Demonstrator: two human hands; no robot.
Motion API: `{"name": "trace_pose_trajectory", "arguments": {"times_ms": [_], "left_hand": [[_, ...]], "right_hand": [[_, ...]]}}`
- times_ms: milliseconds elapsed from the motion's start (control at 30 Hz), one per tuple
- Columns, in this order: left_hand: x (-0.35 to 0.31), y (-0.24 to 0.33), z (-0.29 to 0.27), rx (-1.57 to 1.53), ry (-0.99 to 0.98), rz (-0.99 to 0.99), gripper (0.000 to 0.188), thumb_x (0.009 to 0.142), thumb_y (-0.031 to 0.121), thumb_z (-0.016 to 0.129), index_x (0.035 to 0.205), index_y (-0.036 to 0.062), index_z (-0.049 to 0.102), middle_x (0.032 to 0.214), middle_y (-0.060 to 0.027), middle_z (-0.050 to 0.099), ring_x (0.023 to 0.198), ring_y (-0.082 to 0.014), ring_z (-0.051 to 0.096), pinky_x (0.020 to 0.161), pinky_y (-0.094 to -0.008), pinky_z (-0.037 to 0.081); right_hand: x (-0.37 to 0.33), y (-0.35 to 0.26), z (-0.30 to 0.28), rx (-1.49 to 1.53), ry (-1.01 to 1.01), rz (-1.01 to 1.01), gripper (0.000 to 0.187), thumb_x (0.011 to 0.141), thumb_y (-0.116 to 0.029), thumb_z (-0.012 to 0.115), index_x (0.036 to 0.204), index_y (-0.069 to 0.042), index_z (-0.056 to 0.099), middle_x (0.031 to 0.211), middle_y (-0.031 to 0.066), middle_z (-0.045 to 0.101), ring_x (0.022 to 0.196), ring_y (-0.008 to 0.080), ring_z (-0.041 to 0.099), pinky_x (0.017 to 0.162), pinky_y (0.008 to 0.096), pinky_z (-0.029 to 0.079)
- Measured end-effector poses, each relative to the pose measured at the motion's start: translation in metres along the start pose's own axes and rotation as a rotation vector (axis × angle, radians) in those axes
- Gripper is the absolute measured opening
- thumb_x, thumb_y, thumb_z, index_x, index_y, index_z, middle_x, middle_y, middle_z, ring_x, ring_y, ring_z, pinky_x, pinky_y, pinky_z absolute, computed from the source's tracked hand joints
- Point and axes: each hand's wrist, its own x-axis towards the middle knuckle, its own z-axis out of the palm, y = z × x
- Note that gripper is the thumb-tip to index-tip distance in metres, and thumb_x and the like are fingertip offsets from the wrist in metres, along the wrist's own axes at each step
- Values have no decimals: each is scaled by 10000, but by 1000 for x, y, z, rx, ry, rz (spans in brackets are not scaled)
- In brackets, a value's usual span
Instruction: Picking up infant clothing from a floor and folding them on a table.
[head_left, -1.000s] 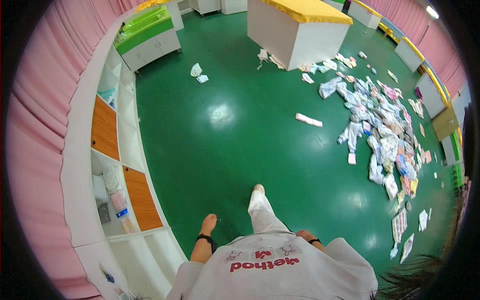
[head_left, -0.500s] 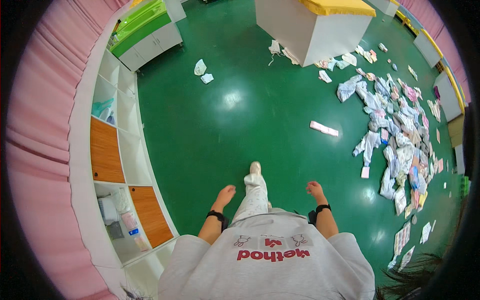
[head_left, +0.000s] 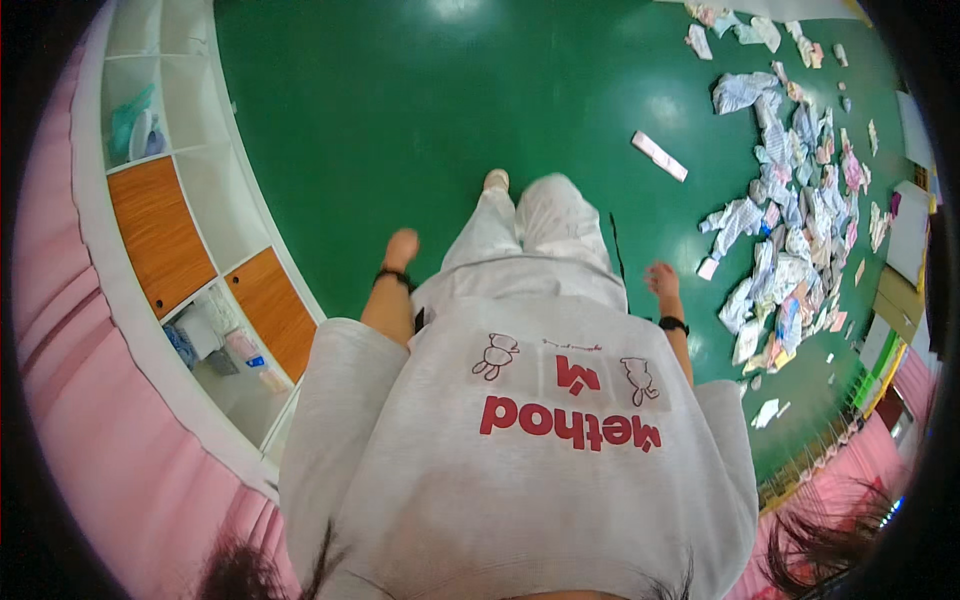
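I look straight down at my own grey shirt, pale trousers and the green floor (head_left: 400, 130). My left hand (head_left: 401, 247) hangs at my side with the fingers curled in, and it holds nothing. My right hand (head_left: 661, 278) hangs on the other side, fingers loosely apart, also with nothing in it. Both wrists carry dark bands. Nearest the right hand is a long heap of crumpled clothes (head_left: 790, 220) spread over the floor to my right.
A white shelf unit (head_left: 180, 200) with orange doors curves along my left, with bags and bottles in its open cubbies. A pink curtain (head_left: 70, 400) hangs behind it. A single folded pink-white cloth (head_left: 659, 156) lies ahead on the floor.
The view has tilted down and moved forward along the floor: the tables at the far end have left the picture, and the shelves and clothes heap are closer. Both arms swing at my sides.
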Motion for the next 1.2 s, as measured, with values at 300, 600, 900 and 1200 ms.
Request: {"name": "trace_pose_trajectory", "arguments": {"times_ms": [300,600,900,1200], "left_hand": [[254,283,-268,-770,-119,82,292,785,219,460,1021,72,548,967,-119,592,910,-256,554,779,-323,428],[375,222,-317,-770,-185,-191,275,758,195,515,975,34,567,882,-76,601,795,-177,566,704,-292,452],[425,110,-301,-596,-225,-91,185,825,253,465,835,86,547,742,-23,567,602,-135,514,475,-311,388],[698,197,-458,-696,-194,-284,253,797,227,447,916,34,559,856,-118,600,788,-251,564,698,-357,425]], "right_hand": [[84,-166,27,-177,-98,138,339,799,-282,494,1104,-132,484,915,1,596,709,112,557,626,284,394],[204,-386,28,-238,-89,4,321,793,-274,506,1067,-107,507,902,33,596,709,126,539,597,257,396],[276,-566,74,-206,-41,-40,234,798,-130,490,993,-6,526,881,73,572,749,154,562,587,280,481],[363,-711,124,-359,-193,-21,277,798,-213,500,1012,-38,522,816,48,584,698,156,560,583,253,420]]}}
